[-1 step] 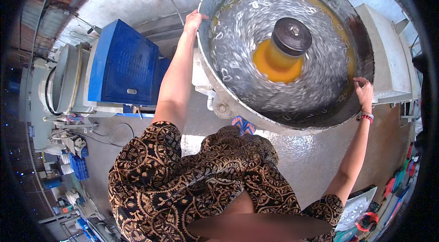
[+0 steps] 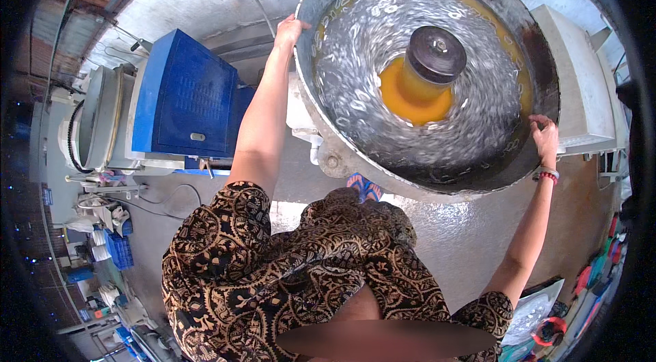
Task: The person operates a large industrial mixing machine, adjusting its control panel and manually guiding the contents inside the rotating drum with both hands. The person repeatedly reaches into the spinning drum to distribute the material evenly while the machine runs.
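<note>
A large round metal tub (image 2: pixel 321 135) stands before me. In it a mass of small shiny metal pieces (image 2: pixel 355 82), blurred by motion, circles a central post with a dark round cap (image 2: pixel 436 53). An orange-yellow lining (image 2: pixel 410 105) shows round the post's foot. At the tub's left rim, my left hand (image 2: pixel 290 32) is closed over the edge, a finger pointing inward. My right hand (image 2: pixel 544 138) is closed at the right rim, its curled fingertips over the inner wall. What lies under its palm is hidden.
A blue metal cabinet (image 2: pixel 184 99) and a round grey machine (image 2: pixel 102 119) stand at left. A pale box-shaped housing (image 2: pixel 574 82) adjoins the tub at right. A cable (image 2: pixel 184 201) lies on the floor at left. Several containers, among them a red basin (image 2: pixel 550 331), sit at lower right.
The metal pieces in the tub have shifted round the post. Both my hands stay at the rim.
</note>
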`<action>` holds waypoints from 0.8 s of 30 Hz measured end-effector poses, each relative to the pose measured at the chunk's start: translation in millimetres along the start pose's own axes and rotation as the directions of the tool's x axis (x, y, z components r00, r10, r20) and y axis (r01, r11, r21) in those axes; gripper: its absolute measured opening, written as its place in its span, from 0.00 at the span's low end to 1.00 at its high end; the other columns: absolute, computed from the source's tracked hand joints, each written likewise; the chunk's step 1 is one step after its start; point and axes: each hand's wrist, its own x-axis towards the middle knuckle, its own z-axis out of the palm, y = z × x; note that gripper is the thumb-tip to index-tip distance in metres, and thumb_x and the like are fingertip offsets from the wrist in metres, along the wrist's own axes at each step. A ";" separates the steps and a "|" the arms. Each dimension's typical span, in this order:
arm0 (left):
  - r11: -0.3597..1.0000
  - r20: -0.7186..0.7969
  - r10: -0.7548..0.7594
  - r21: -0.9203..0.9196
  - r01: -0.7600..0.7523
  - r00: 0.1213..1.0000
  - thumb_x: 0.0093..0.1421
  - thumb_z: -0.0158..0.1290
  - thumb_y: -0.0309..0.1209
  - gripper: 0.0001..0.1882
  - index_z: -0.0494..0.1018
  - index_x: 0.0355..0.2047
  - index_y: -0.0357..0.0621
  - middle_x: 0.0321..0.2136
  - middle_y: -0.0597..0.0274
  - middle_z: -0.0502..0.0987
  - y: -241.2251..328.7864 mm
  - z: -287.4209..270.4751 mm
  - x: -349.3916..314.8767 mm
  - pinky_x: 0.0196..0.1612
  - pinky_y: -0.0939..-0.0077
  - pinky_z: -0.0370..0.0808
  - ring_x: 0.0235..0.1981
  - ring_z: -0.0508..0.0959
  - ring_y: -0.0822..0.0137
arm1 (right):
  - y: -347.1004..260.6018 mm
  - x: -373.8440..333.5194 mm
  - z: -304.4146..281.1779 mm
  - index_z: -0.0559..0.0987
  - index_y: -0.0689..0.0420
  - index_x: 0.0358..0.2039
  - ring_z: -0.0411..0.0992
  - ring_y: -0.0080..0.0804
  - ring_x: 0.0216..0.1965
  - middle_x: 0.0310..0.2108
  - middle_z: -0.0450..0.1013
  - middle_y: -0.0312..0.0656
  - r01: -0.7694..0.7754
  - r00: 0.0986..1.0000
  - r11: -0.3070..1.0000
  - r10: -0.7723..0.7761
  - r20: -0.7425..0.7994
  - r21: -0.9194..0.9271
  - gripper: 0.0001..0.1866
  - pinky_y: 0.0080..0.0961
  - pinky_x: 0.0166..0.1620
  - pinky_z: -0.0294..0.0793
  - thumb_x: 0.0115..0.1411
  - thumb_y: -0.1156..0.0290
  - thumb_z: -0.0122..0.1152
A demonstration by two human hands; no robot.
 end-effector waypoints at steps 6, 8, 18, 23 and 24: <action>1.000 -0.001 -0.017 0.019 0.017 1.000 0.42 0.51 0.24 0.19 0.73 0.38 0.39 0.34 0.59 0.76 3.7 -0.1 -3.6 0.41 0.73 0.68 0.35 0.74 0.65 | -2.3 -1.7 -4.5 0.78 0.55 0.33 0.72 0.41 0.39 0.34 0.75 0.44 -0.026 0.999 0.993 0.031 -0.039 0.111 0.10 0.28 0.43 0.68 0.52 0.67 0.53; 0.999 -0.007 -0.034 0.035 0.034 0.999 0.42 0.50 0.24 0.19 0.73 0.39 0.39 0.34 0.58 0.76 3.6 -1.4 -3.9 0.40 0.73 0.68 0.35 0.74 0.65 | -3.1 -2.8 -4.9 0.78 0.56 0.33 0.73 0.40 0.39 0.34 0.75 0.43 -0.020 0.998 0.986 0.028 -0.049 0.168 0.10 0.27 0.43 0.68 0.52 0.68 0.53; 0.976 -0.115 0.090 0.208 -0.064 0.989 0.40 0.53 0.28 0.31 0.68 0.50 0.52 0.41 0.53 0.75 -7.8 -4.3 6.5 0.49 0.73 0.66 0.44 0.73 0.60 | 0.6 -2.2 -4.2 0.78 0.57 0.34 0.73 0.34 0.38 0.34 0.76 0.41 -0.004 1.000 0.981 0.008 -0.020 0.193 0.10 0.24 0.43 0.68 0.52 0.69 0.53; 0.950 -0.142 0.118 0.304 -0.070 0.983 0.41 0.53 0.29 0.32 0.67 0.51 0.58 0.42 0.55 0.75 -2.0 -4.9 -2.3 0.50 0.73 0.65 0.46 0.73 0.61 | 1.6 -3.5 -2.5 0.78 0.57 0.33 0.73 0.33 0.38 0.33 0.76 0.40 -0.006 0.998 0.977 0.020 -0.061 0.213 0.10 0.23 0.43 0.68 0.52 0.71 0.53; 0.946 -0.143 0.099 0.319 -0.049 0.985 0.41 0.53 0.29 0.32 0.67 0.51 0.59 0.42 0.56 0.75 0.5 -5.3 -4.7 0.50 0.73 0.65 0.45 0.73 0.61 | 1.9 -4.2 -2.1 0.78 0.58 0.33 0.73 0.32 0.38 0.33 0.76 0.40 0.006 0.996 0.979 0.011 -0.083 0.202 0.10 0.23 0.43 0.68 0.52 0.71 0.53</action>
